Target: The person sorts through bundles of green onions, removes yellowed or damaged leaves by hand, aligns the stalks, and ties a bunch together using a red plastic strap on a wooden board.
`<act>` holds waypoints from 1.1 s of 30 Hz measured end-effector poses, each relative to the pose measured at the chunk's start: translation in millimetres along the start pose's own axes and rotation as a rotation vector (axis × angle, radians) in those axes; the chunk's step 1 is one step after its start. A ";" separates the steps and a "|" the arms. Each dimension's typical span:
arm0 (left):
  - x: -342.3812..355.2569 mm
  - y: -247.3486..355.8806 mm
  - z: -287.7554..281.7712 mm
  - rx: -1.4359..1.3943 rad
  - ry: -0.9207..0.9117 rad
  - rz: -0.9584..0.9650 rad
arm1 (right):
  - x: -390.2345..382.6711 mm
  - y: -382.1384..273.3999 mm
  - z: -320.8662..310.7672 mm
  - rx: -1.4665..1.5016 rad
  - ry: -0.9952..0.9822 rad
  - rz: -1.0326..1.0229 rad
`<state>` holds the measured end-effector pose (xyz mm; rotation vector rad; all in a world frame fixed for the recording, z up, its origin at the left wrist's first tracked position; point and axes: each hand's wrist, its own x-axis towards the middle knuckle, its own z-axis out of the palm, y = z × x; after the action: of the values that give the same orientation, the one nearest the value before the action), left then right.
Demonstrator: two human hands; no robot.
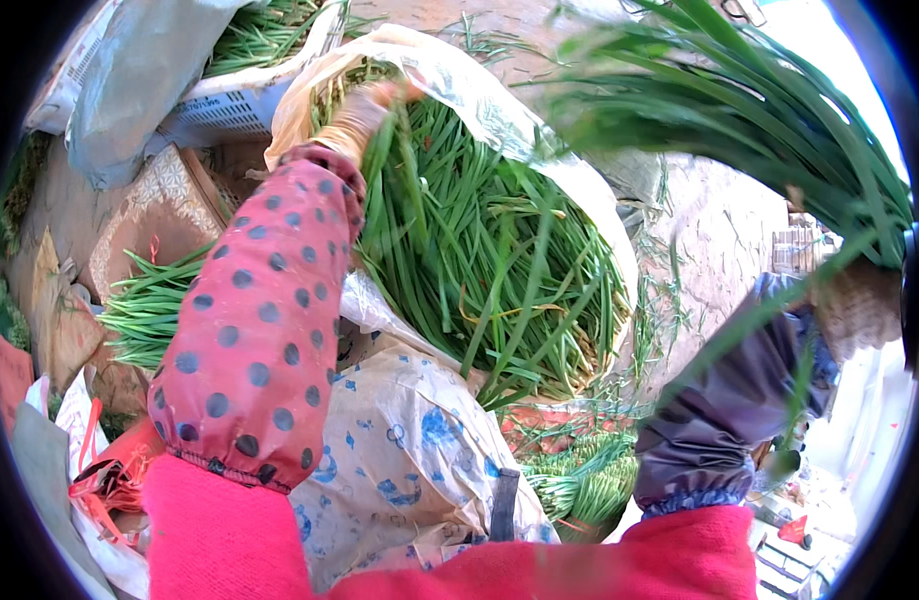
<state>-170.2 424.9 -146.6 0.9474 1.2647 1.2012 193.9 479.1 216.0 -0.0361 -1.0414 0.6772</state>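
Note:
A large heap of long, flat green leaves that look like garlic chives (509, 250) fills a pale cloth-lined container. My left hand (364, 115), below a red polka-dot sleeve cover, is at the heap's upper left, touching the leaves. Motion blurs its fingers, so its grip is unclear. At the far right, my right hand (859, 305) is closed around the lower end of a big bunch of garlic chives (749, 110). The bunch is raised, its leaves fanning out to the upper left and blurred. A dark purple cover wraps that forearm.
A white cloth rim (619, 235) edges the heap. A plastic apron with blue prints (389, 460) covers my lap. Smaller green bundles lie at the left (154, 310) and below the heap (579, 475). Red ties (119, 485) sit at lower left. A blue crate (214, 115) stands behind.

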 end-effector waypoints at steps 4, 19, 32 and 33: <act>-25.6 16.1 -147.6 -0.327 0.498 0.226 | -119.6 12.4 2.7 -0.324 -0.152 0.227; -335.3 56.0 167.5 -1.096 -0.771 -0.320 | -259.8 -138.9 50.6 -0.213 -1.310 0.465; -319.6 95.4 138.1 -0.693 -0.266 -0.158 | -225.4 -209.2 15.8 -0.050 -0.993 1.310; -318.3 101.7 136.5 -0.629 -0.321 -0.197 | -215.7 -203.1 0.8 -0.109 -0.804 1.502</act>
<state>-21.9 144.0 24.7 0.5067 0.6410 1.1334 225.0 202.0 116.1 -0.7502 -1.7618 2.0978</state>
